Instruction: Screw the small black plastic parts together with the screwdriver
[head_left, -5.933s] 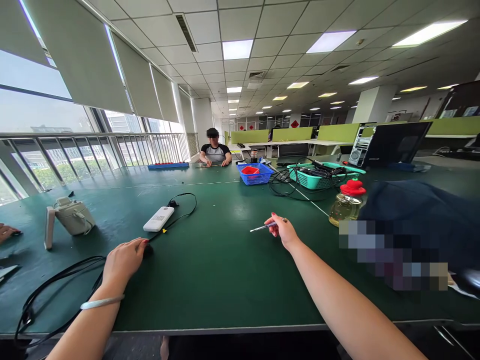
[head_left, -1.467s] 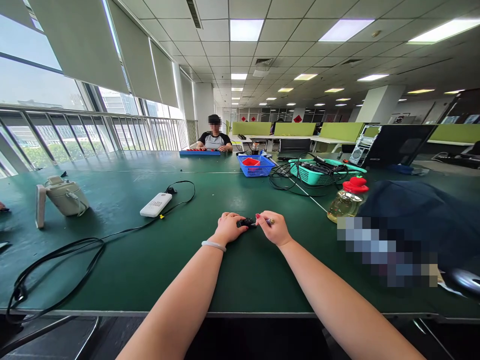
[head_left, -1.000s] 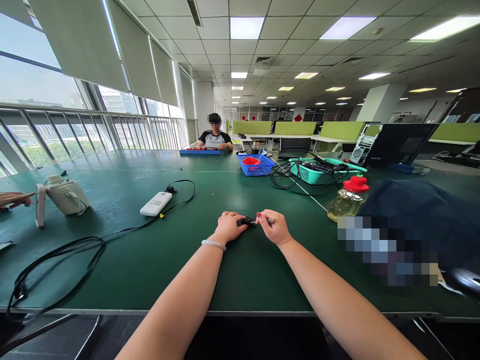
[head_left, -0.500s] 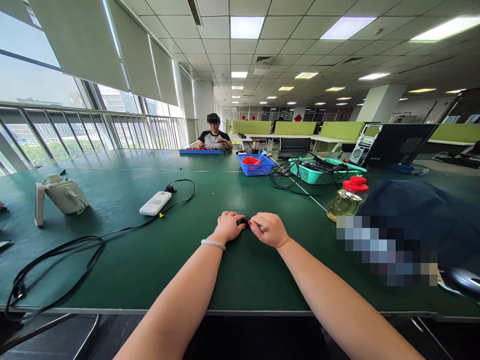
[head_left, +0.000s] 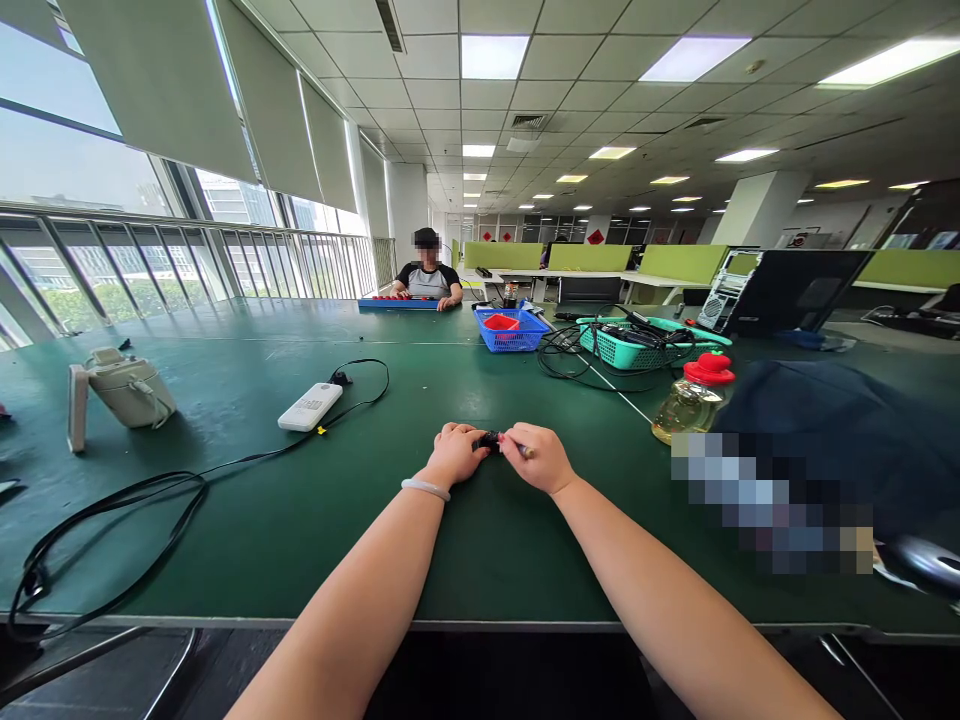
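My left hand (head_left: 456, 452), with a pale bangle (head_left: 426, 488) at the wrist, rests on the green table (head_left: 517, 560). Its thumb and fingers close on a small dark object (head_left: 489, 440), mostly hidden, whose kind I cannot make out. Just to the right, my right hand (head_left: 541, 458) is closed round a slim pen-like tool (head_left: 527, 452). The tool's blunt end pokes out of the fist toward me. Its far end is hidden at the dark object, so whether it touches cannot be told.
A white power strip (head_left: 310, 406) and its black cable lie left, near a beige container (head_left: 133, 388). Toward the right stand a red-capped bottle (head_left: 690, 405), a blue basket (head_left: 511, 335), a green basket (head_left: 615, 350) with cables, and dark cloth (head_left: 840, 430). Across the table sits a person (head_left: 427, 278).
My right hand has shifted very slightly, still gripping the tool; my left hand stays in place. Across the table, the other person's hands have lowered and moved apart.
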